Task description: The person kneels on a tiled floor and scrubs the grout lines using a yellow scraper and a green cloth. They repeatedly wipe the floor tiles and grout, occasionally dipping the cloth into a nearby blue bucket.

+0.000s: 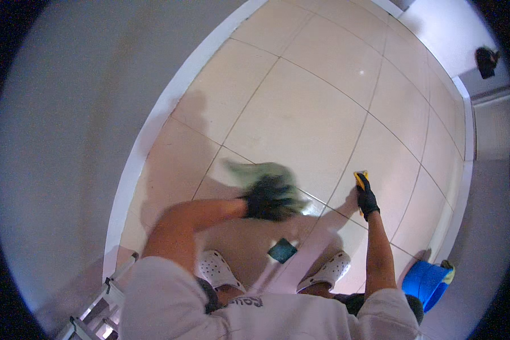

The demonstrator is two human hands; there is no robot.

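My left hand, in a black glove, is on a grey-green cloth over the floor tiles. Both are blurred, and the glove covers part of the cloth. To the right, my right hand, also black-gloved, grips a yellow hand tool that looks like a scraper. Its front end is close to the beige tiled floor; contact cannot be made out. A flat dark green square, which looks like a scouring pad, lies on the floor between my feet.
White perforated clogs are on my feet. A blue bucket with a cloth over its rim stands at lower right. At lower left is part of a metal stepladder. White skirting and a grey wall bound the left side.
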